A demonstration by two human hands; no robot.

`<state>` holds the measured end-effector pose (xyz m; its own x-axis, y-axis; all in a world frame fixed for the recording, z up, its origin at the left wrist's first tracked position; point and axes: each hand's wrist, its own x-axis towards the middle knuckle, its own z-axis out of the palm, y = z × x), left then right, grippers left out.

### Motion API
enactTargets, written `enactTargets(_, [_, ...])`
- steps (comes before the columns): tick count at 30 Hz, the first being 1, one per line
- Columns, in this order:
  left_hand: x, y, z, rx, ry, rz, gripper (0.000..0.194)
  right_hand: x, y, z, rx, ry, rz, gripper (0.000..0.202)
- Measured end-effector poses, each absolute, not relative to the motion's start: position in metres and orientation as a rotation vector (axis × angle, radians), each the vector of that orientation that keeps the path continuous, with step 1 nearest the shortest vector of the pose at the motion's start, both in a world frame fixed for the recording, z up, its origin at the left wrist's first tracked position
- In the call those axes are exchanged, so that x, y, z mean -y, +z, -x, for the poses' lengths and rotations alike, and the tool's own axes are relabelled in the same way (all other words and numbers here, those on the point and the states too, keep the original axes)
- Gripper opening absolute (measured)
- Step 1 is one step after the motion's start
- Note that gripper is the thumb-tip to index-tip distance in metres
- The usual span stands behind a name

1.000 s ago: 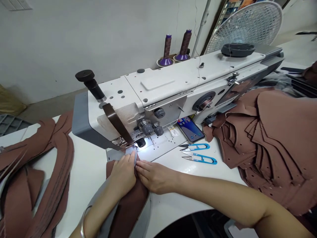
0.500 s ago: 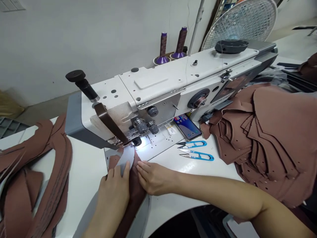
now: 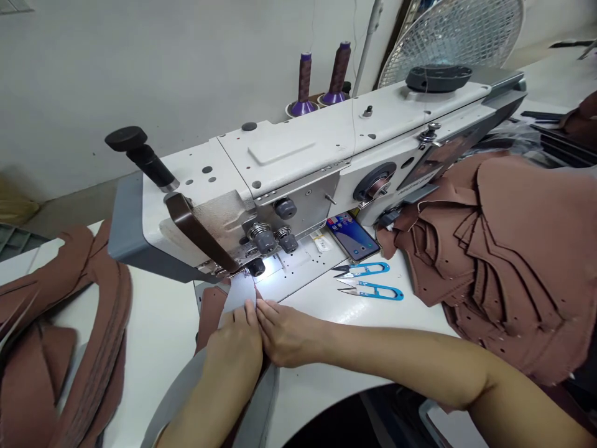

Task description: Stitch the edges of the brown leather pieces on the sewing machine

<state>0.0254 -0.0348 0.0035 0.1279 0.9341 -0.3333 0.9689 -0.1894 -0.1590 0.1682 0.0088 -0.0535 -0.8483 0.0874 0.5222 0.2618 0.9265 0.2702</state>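
Note:
A brown leather piece with a grey backing (image 3: 241, 291) runs under the lit needle area of a white sewing machine (image 3: 289, 149). My left hand (image 3: 237, 342) presses on the grey side, fingers bent together over its edge. Right beside it, my right hand (image 3: 289, 336) pinches the same piece along its right edge, with the thumb hidden. Both hands are just in front of the presser foot, their fingertips nearly touching. Brown leather (image 3: 211, 311) also shows left of the grey strip. The lower part of the piece hangs toward me, partly covered by my left forearm.
Two blue thread snips (image 3: 373, 290) and a phone (image 3: 353, 236) lie right of the needle. Stacked brown leather pieces (image 3: 527, 249) cover the right side; curved leather strips (image 3: 100, 336) lie at left. Thread cones (image 3: 304, 84) and a fan (image 3: 457, 37) stand behind the machine.
My left hand has shifted right, close against my right hand, and its fingers have drawn together. The leather piece has turned slightly, showing more brown at its left. The view has shifted slightly.

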Motion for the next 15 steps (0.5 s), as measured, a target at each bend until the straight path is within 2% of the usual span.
enactTargets(10, [0.010, 0.021, -0.041, -1.931, -0.769, -2.087, 0.055, -0.018, -0.056, -0.166, 2.608, -0.497, 0.224, 0.026])
enactTargets(15, [0.005, 0.015, -0.036, -1.898, -0.688, -2.131, 0.054, -0.019, -0.055, -0.165, 2.609, -0.482, 0.228, 0.024])
